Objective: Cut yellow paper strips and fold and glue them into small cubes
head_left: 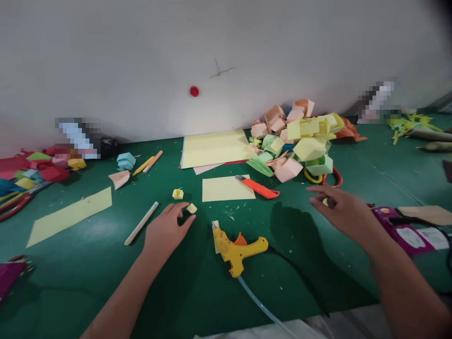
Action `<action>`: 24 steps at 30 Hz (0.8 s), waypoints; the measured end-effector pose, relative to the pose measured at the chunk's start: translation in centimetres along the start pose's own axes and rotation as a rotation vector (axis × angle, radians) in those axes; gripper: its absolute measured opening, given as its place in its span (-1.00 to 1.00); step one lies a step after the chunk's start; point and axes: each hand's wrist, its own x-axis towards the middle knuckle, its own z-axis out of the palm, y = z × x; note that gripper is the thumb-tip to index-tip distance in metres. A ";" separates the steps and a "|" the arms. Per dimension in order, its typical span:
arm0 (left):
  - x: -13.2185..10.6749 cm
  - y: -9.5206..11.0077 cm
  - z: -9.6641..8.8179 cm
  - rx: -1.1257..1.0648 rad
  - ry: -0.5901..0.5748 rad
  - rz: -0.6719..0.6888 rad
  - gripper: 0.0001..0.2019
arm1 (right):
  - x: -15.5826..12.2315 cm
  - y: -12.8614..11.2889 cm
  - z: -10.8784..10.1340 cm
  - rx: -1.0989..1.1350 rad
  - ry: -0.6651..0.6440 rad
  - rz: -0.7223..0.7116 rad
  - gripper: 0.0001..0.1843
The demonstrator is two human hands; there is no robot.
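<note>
Small yellow piece point(191, 208) sitting at left hand point(163, 229)

The small yellow piece is sitting by the tips of thumb and forefinger; the two are standing slightly apart about it, and whether they are gripping it I cannot tell. A yellow paper cup point(178, 194) is resting just beyond the forefinger. Right hand point(341, 208) is hovering well apart, fingers curling near a pale yellow bit point(325, 202); cannot tell if held. Between the hands, a yellow glue gun point(229, 249) is lying on the green table point(176, 292). Farther back, an orange cutter point(261, 187) is lying partly on a pale yellow sheet point(219, 189)
</note>
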 end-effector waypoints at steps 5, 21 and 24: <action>0.0 -0.2 0.6 -0.052 0.039 0.023 -0.68 | 1.2 -5.0 1.9 0.027 -0.074 -0.210 -0.71; -0.7 -0.9 0.7 -0.113 0.100 0.024 -0.66 | 3.9 -12.2 8.9 -0.034 -0.350 -0.509 -0.44; -0.6 -1.5 0.3 -0.075 0.118 -0.026 -0.64 | 3.6 -11.7 9.1 -0.019 -0.348 -0.504 -0.44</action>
